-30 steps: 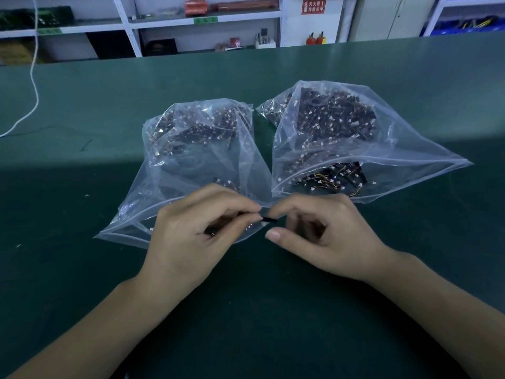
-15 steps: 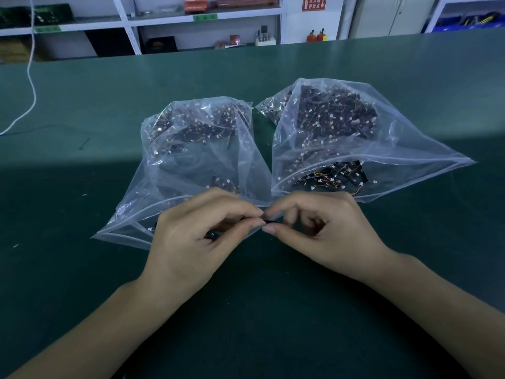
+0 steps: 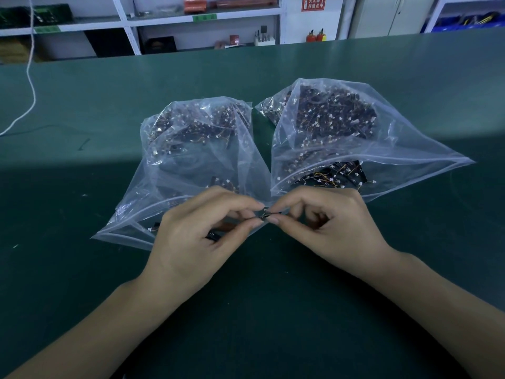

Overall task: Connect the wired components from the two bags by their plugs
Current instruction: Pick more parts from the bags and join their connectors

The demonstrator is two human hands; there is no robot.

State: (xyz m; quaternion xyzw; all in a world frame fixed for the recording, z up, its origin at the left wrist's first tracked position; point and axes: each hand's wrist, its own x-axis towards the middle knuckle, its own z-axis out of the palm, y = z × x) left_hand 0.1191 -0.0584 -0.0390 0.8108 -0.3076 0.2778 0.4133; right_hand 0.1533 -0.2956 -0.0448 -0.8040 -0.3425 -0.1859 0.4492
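Green table (image 3: 82, 269), two clear bags (image 3: 196, 160) behind: left hand (image 3: 196, 242) and right hand (image 3: 328, 228) each pinch a small wired component (image 3: 266, 214), fingertips meeting at centre.

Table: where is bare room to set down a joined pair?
Free: green table left of the left bag; near strip between the forearms; far band behind both bags. Crowded: the narrow gap between left bag and right bag, where both hands pinch.

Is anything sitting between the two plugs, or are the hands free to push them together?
Nothing visible blocks them. The left hand and right hand pinch the small parts tip to tip at the plugs, in front of the bag mouths, above the table.
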